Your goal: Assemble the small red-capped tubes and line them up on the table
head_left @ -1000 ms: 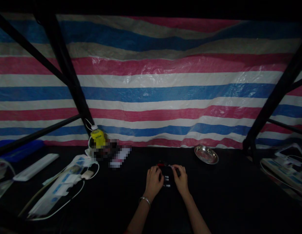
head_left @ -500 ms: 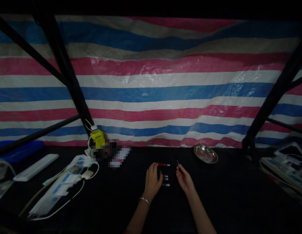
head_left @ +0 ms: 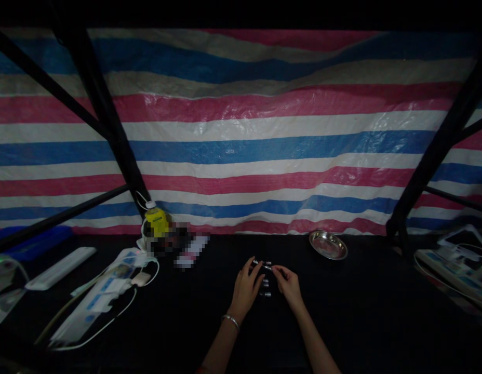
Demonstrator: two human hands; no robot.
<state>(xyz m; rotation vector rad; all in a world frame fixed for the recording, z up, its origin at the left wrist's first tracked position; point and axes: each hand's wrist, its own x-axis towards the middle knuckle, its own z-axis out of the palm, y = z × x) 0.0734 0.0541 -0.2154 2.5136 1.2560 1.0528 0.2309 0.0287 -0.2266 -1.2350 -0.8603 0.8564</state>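
Note:
My right hand (head_left: pixel 288 284) pinches the right end of a slim stick with a silver section (head_left: pixel 266 267), at the middle of the black table. At its other end the bent fingers of my left hand (head_left: pixel 246 288) close on it. Just behind it shows the silver end of another stick (head_left: pixel 269 263). Nearer me, between my hands, lie several dark sticks with silver ends (head_left: pixel 266 283), partly hidden by my left thumb. One more silver-ended stick (head_left: pixel 266 294) lies closest to me. The dim light hides their exact kind.
A round metal dish (head_left: pixel 329 245) stands at the back right. On the left are a power strip (head_left: pixel 93 304) with white cables, a yellow bottle (head_left: pixel 157 221) and a white bar (head_left: pixel 61 268). Black frame posts (head_left: pixel 108 124) and striped sheeting (head_left: pixel 264 150) lie behind.
My right hand has moved left with its stick, which has turned from upright to nearly level. My left hand has shifted slightly and now meets the stick's other end.

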